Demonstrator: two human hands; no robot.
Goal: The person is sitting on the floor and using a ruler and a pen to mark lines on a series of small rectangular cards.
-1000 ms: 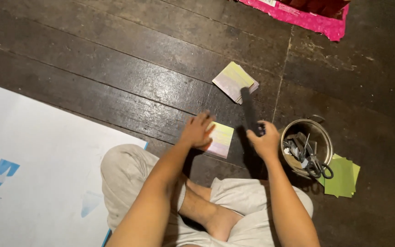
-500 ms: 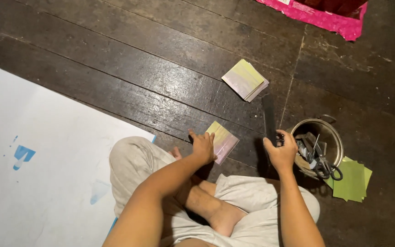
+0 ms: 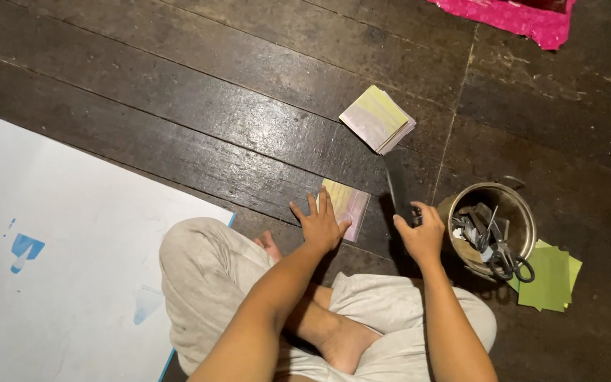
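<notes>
The floor [image 3: 178, 92] is dark, worn wood with a dull sheen and rough seams. The small pad [image 3: 348, 201] and stack [image 3: 377, 119] look like matt paper. The blade [image 3: 396, 185] is dark matt metal; the pot [image 3: 518, 205] is dulled metal.

Left hand [image 3: 319, 225] lies flat, fingers spread; right hand [image 3: 419, 233] is curled closed.

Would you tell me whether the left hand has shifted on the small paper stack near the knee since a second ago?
Yes. The left hand has slid back toward the body, uncovering more of the small paper stack, which keeps its place relative to the metal pot.
</notes>
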